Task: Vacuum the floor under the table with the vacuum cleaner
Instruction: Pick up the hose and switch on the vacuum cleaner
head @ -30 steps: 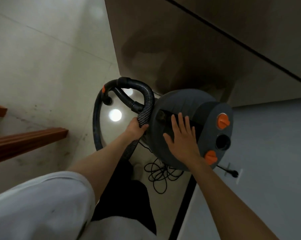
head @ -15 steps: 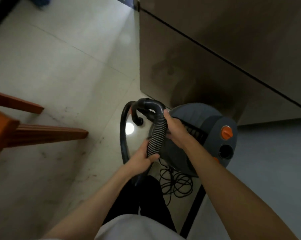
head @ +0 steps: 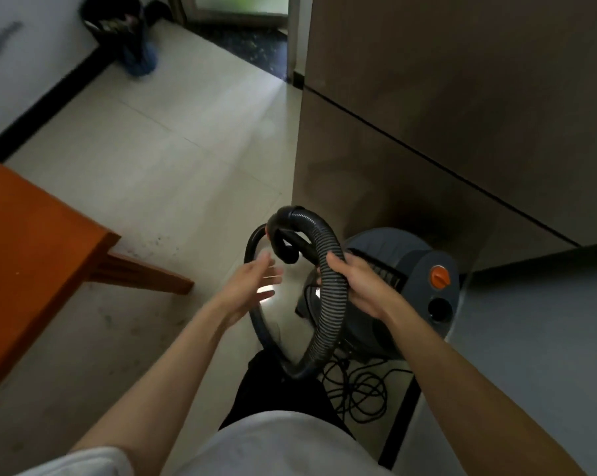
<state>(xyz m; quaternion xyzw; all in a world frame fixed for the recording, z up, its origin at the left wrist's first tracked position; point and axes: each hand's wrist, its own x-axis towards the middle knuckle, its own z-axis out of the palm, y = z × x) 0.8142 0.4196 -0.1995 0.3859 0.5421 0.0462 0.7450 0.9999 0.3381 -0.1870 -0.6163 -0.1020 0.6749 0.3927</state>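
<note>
A grey drum vacuum cleaner point(head: 414, 280) with orange knobs stands on the floor at centre right, against a brown cabinet. Its black ribbed hose point(head: 328, 304) is coiled in a loop in front of it. My right hand point(head: 355, 280) grips the ribbed hose near the top of the loop. My left hand point(head: 252, 283) hovers just left of the loop with fingers straight, holding nothing. The wooden table point(head: 32, 249) shows its corner and a leg brace at the left.
The vacuum's black power cord point(head: 359, 389) lies tangled on the pale tiled floor below the drum. A tall brown cabinet point(head: 444, 115) fills the right. A dark bin point(head: 118, 25) stands by the far wall near a doorway. A grey wall rises at lower right.
My left hand has let go of the hose and opened beside it. My right hand keeps its hold on the hose. The view has tilted up, showing more floor and the table corner.
</note>
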